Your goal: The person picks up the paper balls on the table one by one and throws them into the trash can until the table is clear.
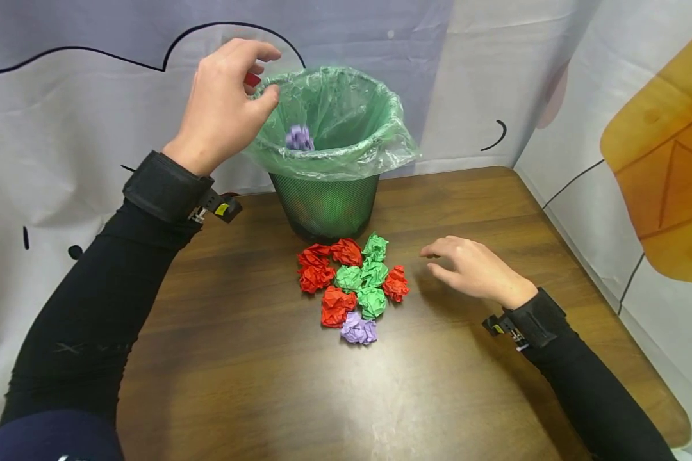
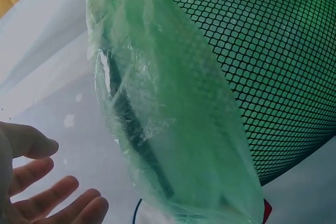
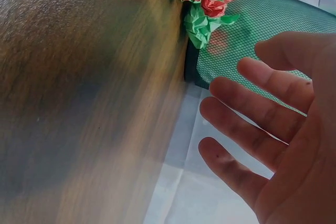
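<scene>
My left hand (image 1: pixel 225 96) is raised at the left rim of a mesh wastebasket (image 1: pixel 329 205) lined with a green plastic bag (image 1: pixel 375 150). Its fingers are spread and loosely bent, and in the left wrist view the palm holds nothing. A small red patch shows behind its fingers; I cannot tell what it is. Inside the bag's mouth a blurred purple paper ball (image 1: pixel 300 138) appears, apart from the hand. Over the table's right side my right hand (image 1: pixel 475 269) hovers with relaxed fingers, nearest to a crumpled red paper ball (image 1: pixel 396 283) and touching nothing.
In front of the wastebasket lie several crumpled balls: red paper (image 1: pixel 337 306), green paper (image 1: pixel 371 302) and one purple paper ball (image 1: pixel 359 329). The wooden table (image 1: pixel 236 378) ends at a printed cloth (image 1: pixel 473 83) behind and to the right.
</scene>
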`<state>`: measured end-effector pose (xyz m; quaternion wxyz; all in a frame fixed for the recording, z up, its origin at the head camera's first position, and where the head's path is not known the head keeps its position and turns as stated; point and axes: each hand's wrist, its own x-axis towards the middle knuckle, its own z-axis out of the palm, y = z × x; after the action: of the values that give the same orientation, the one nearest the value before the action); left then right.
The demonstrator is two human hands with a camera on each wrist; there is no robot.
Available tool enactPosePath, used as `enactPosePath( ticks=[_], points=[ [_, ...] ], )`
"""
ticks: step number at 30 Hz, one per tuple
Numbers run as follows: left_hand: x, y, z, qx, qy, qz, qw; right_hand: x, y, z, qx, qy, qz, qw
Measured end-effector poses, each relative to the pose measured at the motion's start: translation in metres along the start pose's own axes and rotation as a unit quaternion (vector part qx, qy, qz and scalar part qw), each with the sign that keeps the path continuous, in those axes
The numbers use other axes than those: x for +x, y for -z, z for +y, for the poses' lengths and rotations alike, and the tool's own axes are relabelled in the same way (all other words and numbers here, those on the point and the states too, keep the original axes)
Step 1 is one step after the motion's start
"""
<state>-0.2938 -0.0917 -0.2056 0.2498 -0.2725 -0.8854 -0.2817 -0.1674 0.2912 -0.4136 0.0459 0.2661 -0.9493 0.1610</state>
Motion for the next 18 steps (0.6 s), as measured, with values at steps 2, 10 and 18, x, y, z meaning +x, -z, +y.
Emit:
enactPosePath(
  ticks=[2,10,18],
  points=[
    [-0.002,0.000,-0.001,-0.006,-0.002,0.004,1.0000,0.000,-0.001,0.000,0.001,-0.001,-0.001,1.0000],
    [-0.015,0.000,-0.011,-0.015,0.002,0.022,0.9996,0.000,0.000,-0.003,0.003,-0.003,-0.004,1.0000],
    [-0.039,0.005,-0.016,-0.026,-0.001,0.044,0.9987,0.001,-0.001,-0.004,0.003,-0.005,-0.002,1.0000]
  ],
)
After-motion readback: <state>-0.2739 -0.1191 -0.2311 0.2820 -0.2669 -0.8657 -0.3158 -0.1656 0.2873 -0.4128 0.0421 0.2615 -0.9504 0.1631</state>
